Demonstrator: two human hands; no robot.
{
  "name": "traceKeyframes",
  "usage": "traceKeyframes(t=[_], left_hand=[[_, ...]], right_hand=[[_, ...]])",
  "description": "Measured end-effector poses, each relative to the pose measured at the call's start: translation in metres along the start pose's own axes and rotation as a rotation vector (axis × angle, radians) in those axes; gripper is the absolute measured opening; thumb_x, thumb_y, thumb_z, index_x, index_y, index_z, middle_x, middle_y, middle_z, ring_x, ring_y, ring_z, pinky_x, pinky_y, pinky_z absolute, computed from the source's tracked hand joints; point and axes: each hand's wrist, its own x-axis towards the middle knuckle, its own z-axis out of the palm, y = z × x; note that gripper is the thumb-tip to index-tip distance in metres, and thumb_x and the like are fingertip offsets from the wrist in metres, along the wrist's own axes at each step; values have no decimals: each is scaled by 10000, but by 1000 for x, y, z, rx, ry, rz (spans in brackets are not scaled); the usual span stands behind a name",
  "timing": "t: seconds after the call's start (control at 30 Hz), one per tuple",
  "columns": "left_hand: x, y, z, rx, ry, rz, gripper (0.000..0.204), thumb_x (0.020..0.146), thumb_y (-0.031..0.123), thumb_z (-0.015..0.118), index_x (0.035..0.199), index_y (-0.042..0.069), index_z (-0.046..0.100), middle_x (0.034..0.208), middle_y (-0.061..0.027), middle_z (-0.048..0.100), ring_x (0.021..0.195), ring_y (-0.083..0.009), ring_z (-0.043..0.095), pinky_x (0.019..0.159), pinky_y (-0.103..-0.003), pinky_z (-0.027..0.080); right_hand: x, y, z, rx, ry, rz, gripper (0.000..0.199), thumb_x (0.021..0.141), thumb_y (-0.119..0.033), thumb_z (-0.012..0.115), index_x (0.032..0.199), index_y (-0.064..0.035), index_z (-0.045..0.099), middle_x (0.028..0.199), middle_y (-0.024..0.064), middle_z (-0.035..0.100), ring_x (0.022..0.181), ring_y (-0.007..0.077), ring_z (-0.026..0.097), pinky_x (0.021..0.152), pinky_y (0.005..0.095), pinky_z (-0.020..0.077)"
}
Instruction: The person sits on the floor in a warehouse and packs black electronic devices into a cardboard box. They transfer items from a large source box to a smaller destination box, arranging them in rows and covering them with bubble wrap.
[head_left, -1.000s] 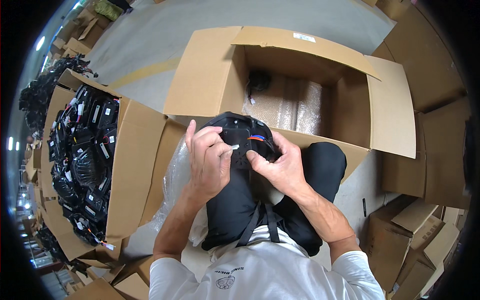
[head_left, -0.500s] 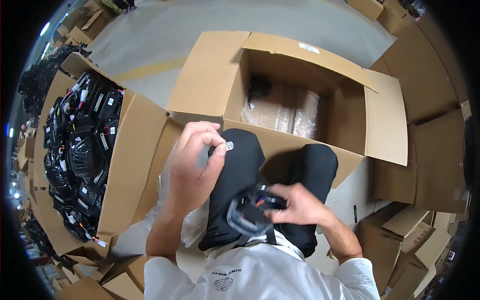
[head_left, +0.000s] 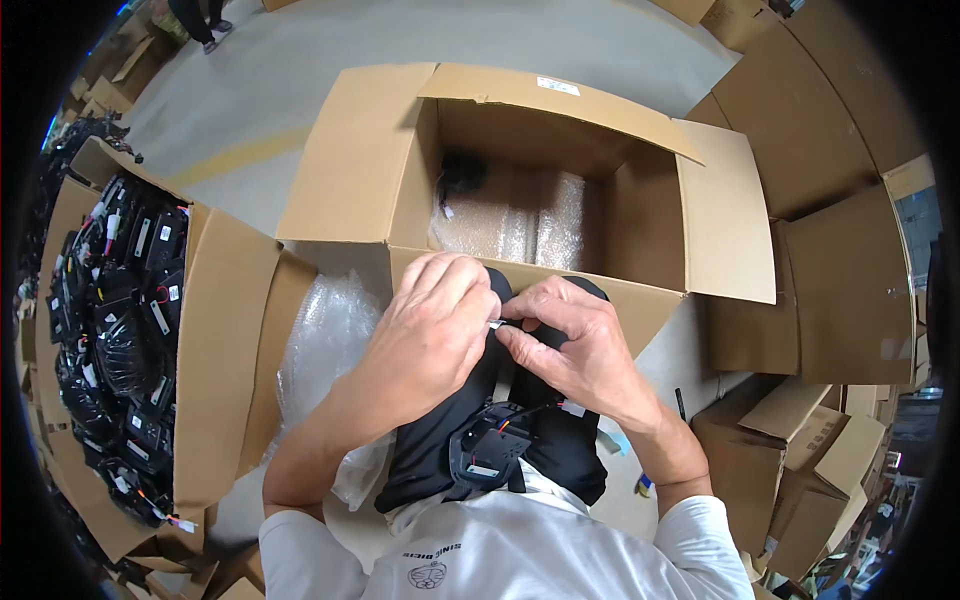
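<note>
My left hand (head_left: 425,325) and my right hand (head_left: 585,350) meet above my knees, fingertips close together. Both pinch a small white label-like piece (head_left: 495,324), mostly covered by the fingers. On my lap, below the hands, rests a black plastic device (head_left: 490,447) with a rounded rim, a pale label and orange and red wires; neither hand touches it. Beyond my knees stands an open cardboard box (head_left: 640,295). Bubble wrap (head_left: 510,235) lines its bottom, and a dark wired item (head_left: 462,175) sits in its far left corner.
To the left, another open carton (head_left: 225,350) is heaped with black wired devices (head_left: 125,350). Clear bubble wrap (head_left: 330,350) hangs between the two boxes. Stacked cartons (head_left: 850,285) stand on the right. A person's legs (head_left: 200,20) show at the far left.
My right hand has let go of the black device, which now lies on my lap, and has moved up to meet my left hand at the small white piece. The view has shifted right.
</note>
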Motion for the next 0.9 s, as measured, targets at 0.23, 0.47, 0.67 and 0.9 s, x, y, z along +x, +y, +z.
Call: traceKeyframes(t=[0.23, 0.47, 0.67, 0.9], left_hand=[[11, -1, 1, -341, 276, -283, 382, 850, -26, 692, 1224, -41, 616, 1152, -131, 621, 1102, -249, 618, 991, -351, 484], [13, -3, 48, -954, 151, -554, 215, 933, 80, 751, 1102, -38, 689, 982, -40, 708, 926, -95, 656, 868, -261, 537], [17, -13, 55, -1084, 161, -632, 152, 981, 67, 677, 1060, -62, 697, 958, -42, 719, 881, -78, 654, 811, -230, 535], [25, -22, 60, -1092, 223, -642, 155, 973, 64, 673, 1036, -73, 704, 906, -61, 732, 836, -88, 674, 752, -235, 549]], right_hand=[[-4, 23, 9, 224, 299, 165, 86, 895, -60, 749, 926, 21, 744, 866, 82, 694, 786, 155, 643, 724, 284, 511], [-3, 27, 22, 478, 433, 265, 138, 929, -81, 746, 974, 49, 746, 938, 71, 702, 872, 116, 630, 781, 258, 506], [0, 32, 24, 592, 422, 308, 152, 947, -90, 735, 988, 56, 743, 946, 71, 704, 851, 109, 638, 773, 246, 513], [9, 36, 26, 588, 429, 313, 151, 954, -102, 737, 983, 46, 741, 926, 44, 699, 825, 88, 625, 735, 233, 501]])
